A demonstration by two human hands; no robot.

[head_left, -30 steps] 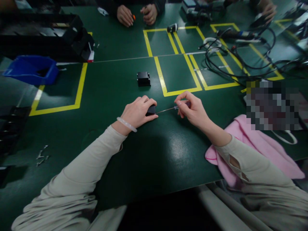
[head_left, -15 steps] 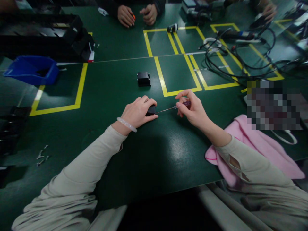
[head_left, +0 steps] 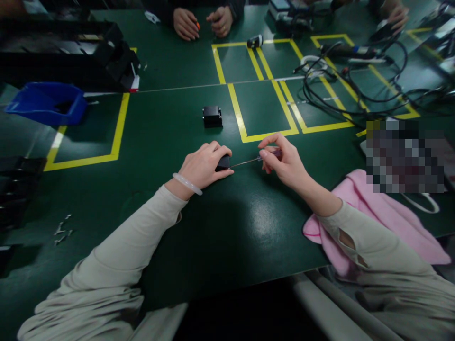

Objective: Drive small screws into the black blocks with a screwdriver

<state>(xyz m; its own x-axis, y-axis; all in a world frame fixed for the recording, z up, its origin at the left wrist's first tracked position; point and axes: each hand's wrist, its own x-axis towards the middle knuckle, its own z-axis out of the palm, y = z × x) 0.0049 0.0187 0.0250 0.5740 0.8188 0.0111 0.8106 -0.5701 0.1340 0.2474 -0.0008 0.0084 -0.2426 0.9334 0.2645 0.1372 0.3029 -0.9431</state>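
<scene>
My left hand (head_left: 205,166) is closed around a small black block (head_left: 223,163) on the green table, its thumb and fingers gripping opposite sides. In my right hand (head_left: 282,158) is a screwdriver (head_left: 272,155) with a dark purplish handle, pinched between thumb and fingers. The thin shaft points left, and its tip meets the block's right end, where the fastener is too small to make out. Beyond my hands, a second black block (head_left: 212,116) with small shiny metal bits at its sides rests on the table.
Several metal pieces (head_left: 63,230) lie at the left. A blue bin (head_left: 48,104) stands by black racks (head_left: 64,57). Tangled cables (head_left: 355,90) spread at the far right, with a pink cloth (head_left: 380,222) near my right arm. Another person's hands (head_left: 186,23) rest across the table.
Both hands, the block and the screwdriver keep practically the same positions. The screwdriver's handle looks slightly turned within my right fingers.
</scene>
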